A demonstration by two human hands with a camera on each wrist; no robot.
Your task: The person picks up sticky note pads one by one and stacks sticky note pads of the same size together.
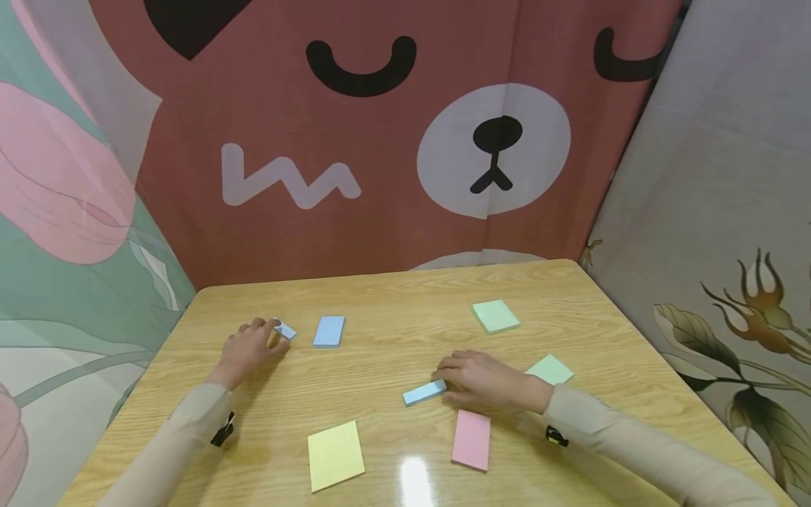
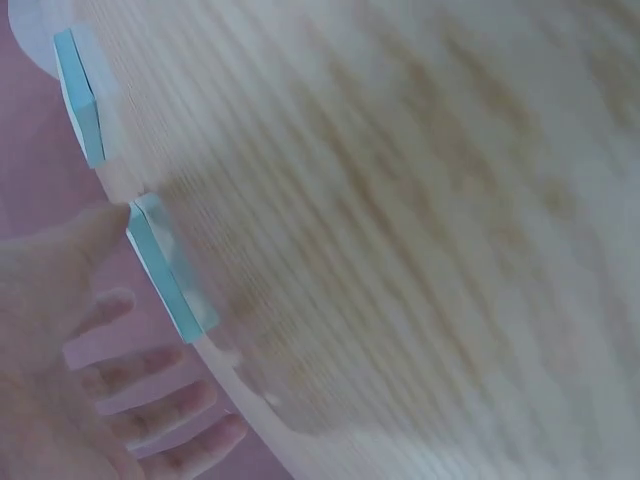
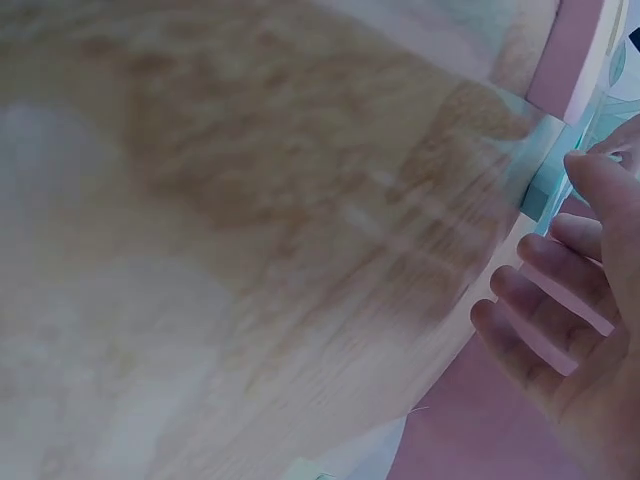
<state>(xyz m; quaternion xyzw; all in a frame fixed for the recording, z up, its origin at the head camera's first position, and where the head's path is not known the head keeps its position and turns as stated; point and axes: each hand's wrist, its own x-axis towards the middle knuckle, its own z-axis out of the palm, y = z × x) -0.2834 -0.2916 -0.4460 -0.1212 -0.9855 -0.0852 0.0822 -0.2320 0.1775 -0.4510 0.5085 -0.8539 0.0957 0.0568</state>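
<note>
At the table's far left, my left hand is around a small blue sticky note pad, fingers by one end and thumb by the other. In the left wrist view the thumb touches a corner of this pad, and the other fingers are spread. My right hand holds the right end of a narrow blue sticky note pad between fingers and thumb. Its end shows beside the thumb in the right wrist view. A pink pad lies just below the right hand.
A larger blue pad lies right of the left hand. Two green pads, one at the back and one partly behind the right wrist, lie on the right. A yellow pad sits near the front of the wooden table. Curtains surround the table.
</note>
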